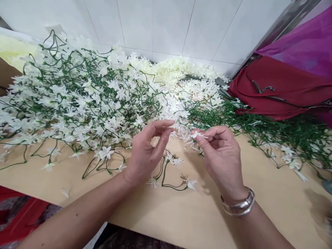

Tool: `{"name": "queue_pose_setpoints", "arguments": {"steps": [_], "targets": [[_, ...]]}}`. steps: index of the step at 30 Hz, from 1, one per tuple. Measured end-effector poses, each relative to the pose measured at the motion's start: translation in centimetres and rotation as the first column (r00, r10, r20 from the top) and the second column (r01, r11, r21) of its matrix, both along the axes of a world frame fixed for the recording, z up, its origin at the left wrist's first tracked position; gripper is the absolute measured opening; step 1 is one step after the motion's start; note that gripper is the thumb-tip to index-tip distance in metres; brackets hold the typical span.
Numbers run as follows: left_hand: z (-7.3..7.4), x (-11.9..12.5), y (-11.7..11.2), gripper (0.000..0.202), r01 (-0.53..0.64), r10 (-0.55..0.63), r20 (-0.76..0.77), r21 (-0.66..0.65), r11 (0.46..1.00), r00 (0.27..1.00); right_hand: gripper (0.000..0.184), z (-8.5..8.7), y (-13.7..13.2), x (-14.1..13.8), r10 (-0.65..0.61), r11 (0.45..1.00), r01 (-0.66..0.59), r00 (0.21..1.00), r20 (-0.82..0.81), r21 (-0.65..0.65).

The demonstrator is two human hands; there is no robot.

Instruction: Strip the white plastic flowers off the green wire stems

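My right hand point(220, 145), with a silver bracelet at the wrist, pinches a small white artificial flower point(199, 134) between thumb and fingers. Left of it, my left hand point(150, 145) holds its thumb and index fingertips close together in a pinch. Whatever is between them is too small to make out. Thin white flower stamens point(178, 112) lie in a heap just behind both hands. On the table between my forearms rests a green stem point(166, 178) with white flowers at its ends.
A large pile of white flowers on green stems point(77, 93) covers the table's left side. Cream petals point(178, 69) lie by the tiled wall point(168, 27). Bare green stems point(215, 116) spread rightward below a red bag point(280, 86). A red stool point(23, 221) stands below the table edge.
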State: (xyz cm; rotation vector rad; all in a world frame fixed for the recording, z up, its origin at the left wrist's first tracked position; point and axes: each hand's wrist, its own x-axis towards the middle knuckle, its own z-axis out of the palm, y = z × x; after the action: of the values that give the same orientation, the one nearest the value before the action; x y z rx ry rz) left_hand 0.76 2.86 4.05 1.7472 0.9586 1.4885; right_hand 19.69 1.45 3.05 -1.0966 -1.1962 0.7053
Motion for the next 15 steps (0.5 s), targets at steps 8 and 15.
{"name": "queue_pose_setpoints", "arguments": {"steps": [8, 15], "targets": [[-0.9, -1.1, 1.6, 0.018, 0.176, -0.099, -0.407, 0.156, 0.972, 0.908, 0.027, -1.1, 1.5, 2.1, -0.091, 0.996, 0.091, 0.996, -0.009, 0.016], [-1.0, -1.5, 1.7, 0.020, 0.410, -0.296, -0.646, 0.029, 0.912, 0.704, 0.027, -0.9, 1.5, 2.3, -0.092, 0.996, 0.092, 0.996, 0.013, 0.000]]}}
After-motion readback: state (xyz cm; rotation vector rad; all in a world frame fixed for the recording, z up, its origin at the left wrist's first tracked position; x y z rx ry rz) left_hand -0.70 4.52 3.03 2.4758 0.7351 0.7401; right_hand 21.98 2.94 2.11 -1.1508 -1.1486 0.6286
